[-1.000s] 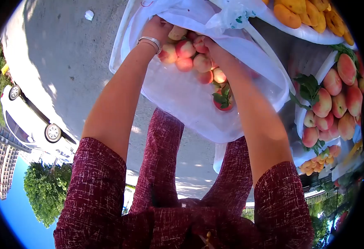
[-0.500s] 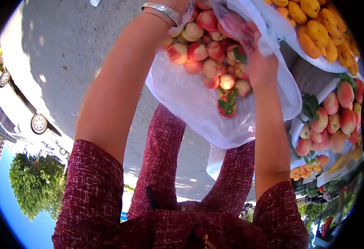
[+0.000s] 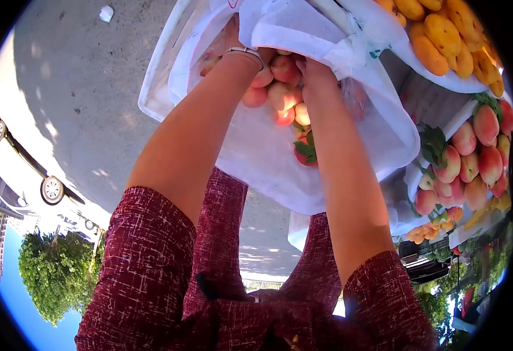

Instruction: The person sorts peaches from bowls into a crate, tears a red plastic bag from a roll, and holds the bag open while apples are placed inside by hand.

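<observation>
A white plastic-lined basket (image 3: 151, 96) holds several red and yellow peaches (image 3: 284, 95), one with green leaves, in a translucent bag. My left hand (image 3: 228, 40), a silver bracelet at its wrist, reaches in among the peaches at the left; its fingers are mostly hidden. My right hand (image 3: 316, 75) is at the right side of the pile, touching or close to a peach. Its thumb shows, while the other fingers are covered by the white liner.
Yellow mangoes (image 3: 443, 35) lie in a lined container at the upper right. Below them are pink-red fruits (image 3: 476, 158) with leaves and small orange fruits (image 3: 426, 233). A white car (image 3: 19, 169) is at the left. A white scrap (image 3: 106, 13) lies on the pavement.
My left hand has moved down and inward over the peaches. My right hand has moved left from the liner's edge to the pile, and the liner now hides more peaches.
</observation>
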Available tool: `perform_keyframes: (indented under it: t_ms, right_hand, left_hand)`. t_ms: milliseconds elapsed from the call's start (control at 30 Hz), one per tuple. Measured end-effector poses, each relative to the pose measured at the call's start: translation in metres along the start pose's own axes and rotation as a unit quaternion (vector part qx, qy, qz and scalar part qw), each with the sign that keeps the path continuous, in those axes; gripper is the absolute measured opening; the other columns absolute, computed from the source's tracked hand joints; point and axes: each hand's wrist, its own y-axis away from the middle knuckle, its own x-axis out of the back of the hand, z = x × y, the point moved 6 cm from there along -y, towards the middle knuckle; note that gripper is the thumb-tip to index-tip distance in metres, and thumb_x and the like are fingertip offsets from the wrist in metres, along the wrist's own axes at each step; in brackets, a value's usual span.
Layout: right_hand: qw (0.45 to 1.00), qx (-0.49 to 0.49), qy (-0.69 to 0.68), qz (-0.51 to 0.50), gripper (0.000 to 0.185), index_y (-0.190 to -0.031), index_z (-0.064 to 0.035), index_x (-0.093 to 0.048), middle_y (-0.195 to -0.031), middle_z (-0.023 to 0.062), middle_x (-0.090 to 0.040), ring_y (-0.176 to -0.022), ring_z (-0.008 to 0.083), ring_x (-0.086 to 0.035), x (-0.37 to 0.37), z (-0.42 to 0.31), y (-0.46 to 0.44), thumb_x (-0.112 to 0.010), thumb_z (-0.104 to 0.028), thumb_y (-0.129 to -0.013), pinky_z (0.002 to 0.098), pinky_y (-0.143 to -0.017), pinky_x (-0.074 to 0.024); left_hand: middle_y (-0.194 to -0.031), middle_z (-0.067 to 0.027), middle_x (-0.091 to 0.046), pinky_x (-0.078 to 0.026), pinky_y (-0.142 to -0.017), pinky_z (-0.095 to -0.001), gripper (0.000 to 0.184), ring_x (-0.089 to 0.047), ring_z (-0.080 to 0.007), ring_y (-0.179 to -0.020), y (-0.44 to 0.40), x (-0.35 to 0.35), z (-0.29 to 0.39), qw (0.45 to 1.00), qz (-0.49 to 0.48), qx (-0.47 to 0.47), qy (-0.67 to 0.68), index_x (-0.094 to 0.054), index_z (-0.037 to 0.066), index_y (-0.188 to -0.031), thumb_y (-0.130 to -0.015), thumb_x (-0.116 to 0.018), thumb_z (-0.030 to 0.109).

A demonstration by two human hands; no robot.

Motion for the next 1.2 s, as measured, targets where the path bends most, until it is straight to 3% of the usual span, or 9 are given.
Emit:
perform_keyframes:
  t_ms: [300, 567, 600, 633, 667, 733, 867, 1067, 1200]
  right_hand:
    - [0.996, -0.007, -0.084, -0.003, 0.048, -0.115, -0.0068, -0.054, -0.103, 0.0041, -0.06, -0.091, 0.0168, -0.057, -0.016, -0.021, 0.003, -0.077, -0.015, -0.072, 0.031, -0.077, -0.048]
    - [0.978, -0.104, -0.06, -0.17, 0.066, -0.123, -0.0025, -0.051, -0.113, 0.0087, -0.058, -0.106, 0.0183, -0.057, 0.052, -0.047, 0.112, -0.081, -0.011, -0.065, 0.0311, -0.089, -0.0477]
    - [0.969, -0.128, -0.057, -0.204, 0.083, -0.136, -0.0043, -0.038, -0.127, 0.0095, -0.049, -0.117, 0.0187, -0.05, 0.073, -0.041, 0.129, -0.082, -0.014, -0.066, 0.0318, -0.096, -0.0442]
    - [0.967, -0.165, -0.041, -0.19, 0.085, -0.138, -0.0101, -0.037, -0.127, 0.0072, -0.048, -0.116, 0.0205, -0.05, 0.097, -0.045, 0.153, -0.083, -0.014, -0.066, 0.0344, -0.091, -0.0488]
    - [0.955, -0.184, -0.068, -0.223, 0.09, -0.14, -0.0094, -0.033, -0.129, 0.0081, -0.046, -0.118, 0.0205, -0.049, 0.119, -0.051, 0.171, -0.084, -0.014, -0.066, 0.0347, -0.096, -0.0453]
    - [0.941, -0.205, -0.102, -0.251, 0.097, -0.142, -0.0098, -0.028, -0.131, 0.0088, -0.044, -0.121, 0.0205, -0.047, 0.172, -0.075, 0.202, -0.086, -0.014, -0.065, 0.0358, -0.101, -0.0416]
    - [0.969, -0.136, -0.14, -0.149, 0.097, -0.142, -0.0086, -0.027, -0.13, 0.0077, -0.043, -0.121, 0.0197, -0.046, 0.297, -0.133, 0.224, -0.086, -0.011, -0.064, 0.0357, -0.102, -0.0402]
    - [0.979, -0.011, -0.145, 0.143, 0.086, -0.142, -0.0079, -0.027, -0.13, 0.0107, -0.043, -0.117, 0.0221, -0.047, 0.471, -0.175, 0.193, -0.076, -0.011, -0.072, 0.0357, -0.102, -0.0393]
    - [0.958, 0.049, -0.197, 0.202, 0.085, -0.14, -0.0031, -0.027, -0.128, 0.0123, -0.044, -0.115, 0.0225, -0.049, 0.529, -0.186, 0.173, -0.077, -0.013, -0.072, 0.0344, -0.1, -0.0414]
  left_hand:
    - [-0.109, -0.0126, -0.064, -0.045, -0.089, -0.0424, 0.043, -0.06, -0.0326, -0.102, -0.005, -0.007, 0.002, 0.997, 0.003, -0.046, -0.066, -0.063, 0.015, -0.113, -0.082, -0.057, 0.044]
    - [-0.103, -0.011, -0.067, -0.046, -0.083, -0.0438, 0.043, -0.062, -0.0321, -0.097, -0.003, -0.005, 0.01, 0.962, -0.005, -0.199, -0.189, -0.066, 0.016, -0.108, -0.081, -0.057, 0.048]
    - [-0.103, -0.01, -0.067, -0.046, -0.086, -0.043, 0.045, -0.062, -0.0309, -0.099, 0.005, 0.021, 0.039, 0.959, -0.174, -0.126, -0.186, -0.066, 0.015, -0.11, -0.083, -0.055, 0.049]
    - [-0.105, -0.0098, -0.068, -0.048, -0.088, -0.0392, 0.046, -0.062, -0.0274, -0.103, 0.024, 0.012, 0.004, 0.986, -0.078, -0.088, -0.115, -0.066, 0.015, -0.112, -0.081, -0.061, 0.048]
    - [-0.114, -0.0108, -0.064, -0.049, -0.09, -0.035, 0.055, -0.06, -0.0236, -0.109, 0.046, 0.048, 0.026, 0.977, -0.2, 0.066, 0.009, -0.058, 0.01, -0.124, -0.079, -0.072, 0.037]
    - [-0.119, -0.0122, -0.06, -0.049, -0.09, -0.0336, 0.067, -0.058, -0.0229, -0.112, 0.081, 0.038, -0.01, 0.959, -0.133, 0.044, 0.245, -0.053, 0.006, -0.127, -0.07, -0.082, 0.027]
    - [-0.129, -0.0106, -0.051, -0.048, -0.095, -0.0332, 0.082, -0.055, -0.0203, -0.115, 0.162, 0.07, 0.053, 0.845, -0.248, 0.116, 0.46, -0.034, 0.003, -0.138, -0.072, -0.082, 0.014]
    - [-0.12, -0.0125, -0.056, -0.049, -0.091, -0.0355, 0.084, -0.058, -0.0238, -0.111, 0.192, 0.093, 0.306, 0.879, -0.32, -0.155, 0.317, -0.038, 0.003, -0.133, -0.064, -0.085, 0.015]
    - [-0.116, -0.0179, -0.057, -0.048, -0.086, -0.0417, 0.081, -0.059, -0.0335, -0.099, 0.194, 0.062, 0.458, 0.879, -0.3, -0.227, 0.295, -0.046, 0.002, -0.126, -0.06, -0.085, 0.028]
